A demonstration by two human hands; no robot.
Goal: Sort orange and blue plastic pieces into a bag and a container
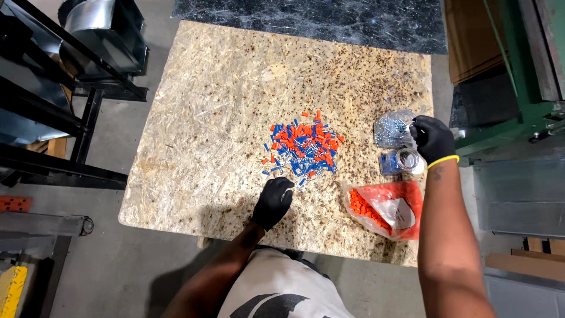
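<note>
1 head-worn view looks steeply down, fairly near, onto the stone tabletop [235, 88].

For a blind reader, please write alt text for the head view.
Two black-gloved hands sort a pile of orange and blue connectors on a speckled stone table: the left hand touches the pile's edge, the right hand reaches a clear bag of screws.

Orange and blue connectors [303, 148] heaped mid-slab; clear screw bag [391, 128] upright.

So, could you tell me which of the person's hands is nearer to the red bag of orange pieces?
The right hand is somewhat nearer: it sits above the red bag, at the clear bag of silver pieces. The left hand is farther left, at the mixed pile's lower edge.
</note>
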